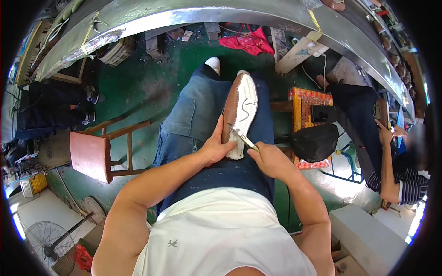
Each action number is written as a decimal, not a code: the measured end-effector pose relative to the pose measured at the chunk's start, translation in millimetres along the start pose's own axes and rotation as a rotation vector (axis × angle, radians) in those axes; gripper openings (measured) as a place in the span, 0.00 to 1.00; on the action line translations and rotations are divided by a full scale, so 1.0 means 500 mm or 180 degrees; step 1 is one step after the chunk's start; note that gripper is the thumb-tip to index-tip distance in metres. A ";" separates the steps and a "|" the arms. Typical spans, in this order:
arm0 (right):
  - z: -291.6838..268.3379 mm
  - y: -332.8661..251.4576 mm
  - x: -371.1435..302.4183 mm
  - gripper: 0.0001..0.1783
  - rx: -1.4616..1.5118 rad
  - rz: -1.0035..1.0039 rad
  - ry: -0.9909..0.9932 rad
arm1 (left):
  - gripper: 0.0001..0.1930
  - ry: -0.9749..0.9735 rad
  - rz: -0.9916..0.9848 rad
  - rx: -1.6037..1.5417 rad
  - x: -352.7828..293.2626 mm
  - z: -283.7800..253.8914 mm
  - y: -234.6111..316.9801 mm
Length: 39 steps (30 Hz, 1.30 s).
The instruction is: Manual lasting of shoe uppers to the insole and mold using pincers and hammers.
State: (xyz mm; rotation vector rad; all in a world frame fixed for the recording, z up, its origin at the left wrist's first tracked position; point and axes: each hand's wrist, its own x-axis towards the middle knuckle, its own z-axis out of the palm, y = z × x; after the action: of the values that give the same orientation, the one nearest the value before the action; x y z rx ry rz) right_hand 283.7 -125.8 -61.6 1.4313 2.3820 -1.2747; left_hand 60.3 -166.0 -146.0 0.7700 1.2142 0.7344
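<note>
A brown shoe (247, 99) lies sole-up along my thighs, toe pointing away from me. Its pale, unfinished underside has a dark curved line, and stitching runs along the brown edge. My left hand (213, 148) is closed around the heel end from the left side, thumb on the underside. In my right hand (268, 159) is a slim knife (246, 140) with a light handle. Its blade angles up and left across the heel part, near the left edge; whether it touches the shoe I cannot tell.
Ahead curves a metal bench edge (207, 16), with a pink cloth (248, 42) below it. A wooden stool (92, 154) stands left. At right, a black bag (315, 142) and a phone (323, 113) rest on a beaded seat (306, 99). People sit on both sides.
</note>
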 end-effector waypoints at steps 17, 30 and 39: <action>0.108 0.174 -0.027 0.28 0.3496 0.0931 0.0199 | 0.48 -0.0675 0.0648 -0.2566 -0.095 -0.044 0.218; -0.159 0.065 0.032 0.19 0.0913 0.0611 0.0715 | 0.37 -0.0845 0.0741 -0.2666 0.141 -0.127 0.483; -0.689 0.371 0.276 0.27 -0.1185 0.0241 0.3777 | 0.36 -0.0744 0.0796 -0.1612 0.271 -0.143 0.607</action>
State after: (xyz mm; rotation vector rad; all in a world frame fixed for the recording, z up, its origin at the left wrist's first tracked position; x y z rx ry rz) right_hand 460.1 246.7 -13.6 2.4879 2.8034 0.2317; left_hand -7.8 120.9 23.7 0.5663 0.6821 1.0730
